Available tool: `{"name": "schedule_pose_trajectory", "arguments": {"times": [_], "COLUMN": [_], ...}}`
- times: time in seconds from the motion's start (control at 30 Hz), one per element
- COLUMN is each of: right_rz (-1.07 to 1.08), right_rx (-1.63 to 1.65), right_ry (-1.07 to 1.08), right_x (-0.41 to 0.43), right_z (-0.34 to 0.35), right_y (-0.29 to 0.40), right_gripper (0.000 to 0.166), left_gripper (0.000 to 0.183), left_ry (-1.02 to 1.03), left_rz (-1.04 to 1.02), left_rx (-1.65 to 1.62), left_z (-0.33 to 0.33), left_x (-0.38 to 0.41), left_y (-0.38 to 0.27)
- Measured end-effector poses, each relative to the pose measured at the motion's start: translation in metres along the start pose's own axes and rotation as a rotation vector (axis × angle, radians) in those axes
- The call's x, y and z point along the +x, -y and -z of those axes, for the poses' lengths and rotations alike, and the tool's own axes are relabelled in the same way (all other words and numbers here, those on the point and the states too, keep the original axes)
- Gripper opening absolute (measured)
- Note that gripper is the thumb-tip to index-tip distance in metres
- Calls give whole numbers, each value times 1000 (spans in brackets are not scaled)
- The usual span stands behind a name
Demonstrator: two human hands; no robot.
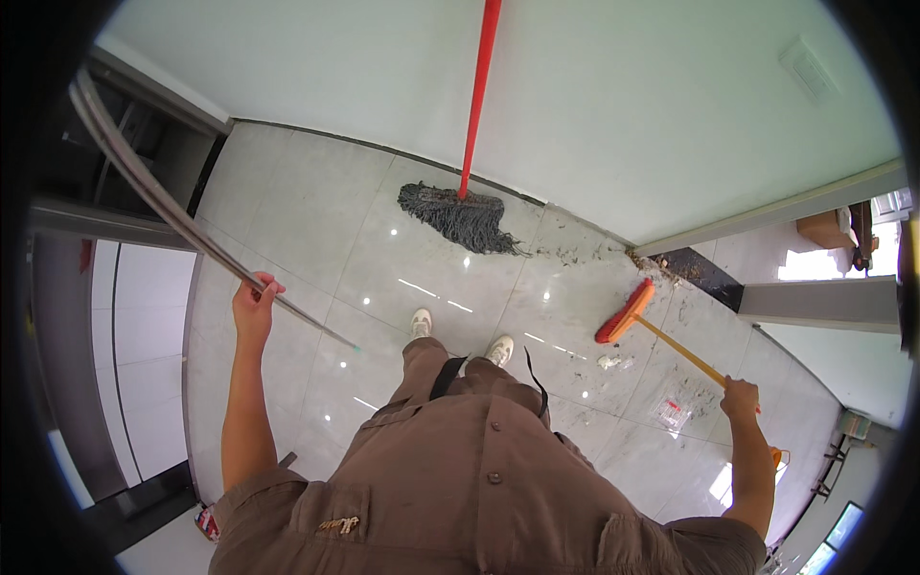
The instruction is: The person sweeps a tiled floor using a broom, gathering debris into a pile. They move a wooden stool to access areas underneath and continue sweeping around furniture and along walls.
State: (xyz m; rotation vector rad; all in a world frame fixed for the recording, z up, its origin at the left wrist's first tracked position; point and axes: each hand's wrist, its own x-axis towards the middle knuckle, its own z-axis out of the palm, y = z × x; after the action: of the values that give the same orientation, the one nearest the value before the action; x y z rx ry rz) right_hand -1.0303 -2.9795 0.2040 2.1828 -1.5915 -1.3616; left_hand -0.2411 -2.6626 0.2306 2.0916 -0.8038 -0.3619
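Note:
My left hand (257, 296) grips a long thin grey strip (180, 221) that slants from the upper left down toward the floor tiles. Its lower tip has a small green spot. At the right, my right hand (740, 397) is closed around the yellow handle (683, 350) of a broom. The orange broom head (625, 311) with red bristles rests on the floor near the doorway corner. Ahead of me, a dark grey string mop (460, 218) lies on the tiles, its red pole (480, 100) rising along the white wall.
Loose dirt (665, 267) gathers at the doorway threshold, with more scattered over the tiles. A crumpled white scrap (611, 363) and a clear plastic wrapper (673, 410) lie right of my shoes (499, 351). Door frames stand on both sides. A cardboard box (821, 231) shows beyond the right doorway.

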Motion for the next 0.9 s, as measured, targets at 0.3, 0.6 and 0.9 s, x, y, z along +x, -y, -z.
{"name": "schedule_pose_trajectory", "arguments": {"times": [0.3,0.6,0.9], "right_rz": [-12,-3,-49], "right_rx": [193,169,147], "right_ry": [-143,189,253], "right_x": [-40,-18,-27], "right_z": [-3,121,274], "right_y": [-19,85,196], "right_gripper": [16,31,39], "left_gripper": [10,9,13], "left_ry": [-227,-249,-207], "left_rz": [-3,42,101], "left_rx": [-25,-81,28], "left_z": [21,64,66], "left_x": [76,204,383], "left_y": [51,118,200]}}
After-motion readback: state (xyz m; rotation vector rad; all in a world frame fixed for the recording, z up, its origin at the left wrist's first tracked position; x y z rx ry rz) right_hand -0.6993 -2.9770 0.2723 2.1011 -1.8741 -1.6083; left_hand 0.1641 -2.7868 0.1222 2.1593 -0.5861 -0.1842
